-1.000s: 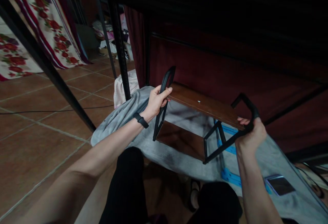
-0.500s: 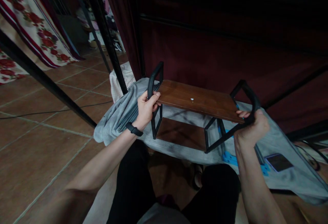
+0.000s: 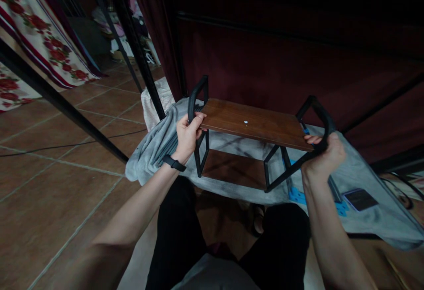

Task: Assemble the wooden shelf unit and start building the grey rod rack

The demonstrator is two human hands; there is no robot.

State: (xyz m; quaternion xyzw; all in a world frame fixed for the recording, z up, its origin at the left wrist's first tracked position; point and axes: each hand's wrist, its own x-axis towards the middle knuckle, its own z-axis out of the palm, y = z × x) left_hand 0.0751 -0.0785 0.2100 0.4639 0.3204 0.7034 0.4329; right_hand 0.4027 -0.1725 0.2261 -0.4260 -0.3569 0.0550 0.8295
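A small two-tier shelf rack with a brown wooden top board [image 3: 255,124] and black metal side frames [image 3: 271,188] stands on a grey cloth in front of me. My left hand [image 3: 188,135] grips the rack's left end, thumb on the board's corner and fingers curled beneath. At the other end, my right hand [image 3: 326,155] is wrapped around the black side frame, fingertips at the board's right edge. A small white spot shows on the top board. The lower wooden board [image 3: 235,170] lies between the frames near the cloth.
The grey cloth [image 3: 357,166] covers a low surface, with a bunched grey blanket [image 3: 155,135] at left. A phone [image 3: 360,199] and a blue plastic piece [image 3: 298,196] lie at right. Black metal poles [image 3: 66,104] rise at left; a dark red curtain [image 3: 248,69] hangs behind.
The view has shifted slightly, so the rack and both hands appear a little higher and to the left. Both hands keep their hold on the rack.
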